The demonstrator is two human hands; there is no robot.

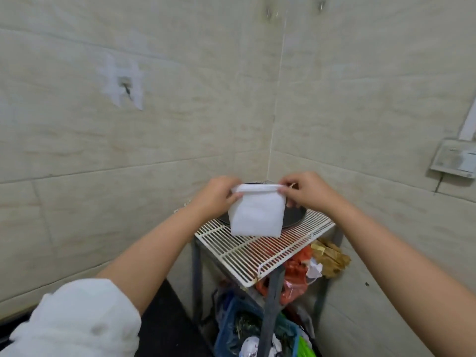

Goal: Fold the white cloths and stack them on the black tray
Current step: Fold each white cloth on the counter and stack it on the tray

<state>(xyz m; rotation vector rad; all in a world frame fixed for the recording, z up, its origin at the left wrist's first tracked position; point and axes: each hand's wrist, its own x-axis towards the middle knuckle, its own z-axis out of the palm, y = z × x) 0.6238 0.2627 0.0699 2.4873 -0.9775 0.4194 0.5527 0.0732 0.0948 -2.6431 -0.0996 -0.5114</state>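
left hand point(221, 194) + right hand point(306, 193) each pinch a top corner of folded white cloth point(255, 215), hanging above black tray point(296, 217) on wire rack point(260, 248) | risk: one pinch slips, fold opens | nearby: more white cloth point(74, 320) over left arm; clutter under rack, nothing blocking tray

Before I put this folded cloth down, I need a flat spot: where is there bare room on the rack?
The near strip of the white wire rack, between the black tray and the rack's front edge, is bare. The tray is mostly hidden behind the white cloth. Below the rack it is crowded with bags and a blue crate.
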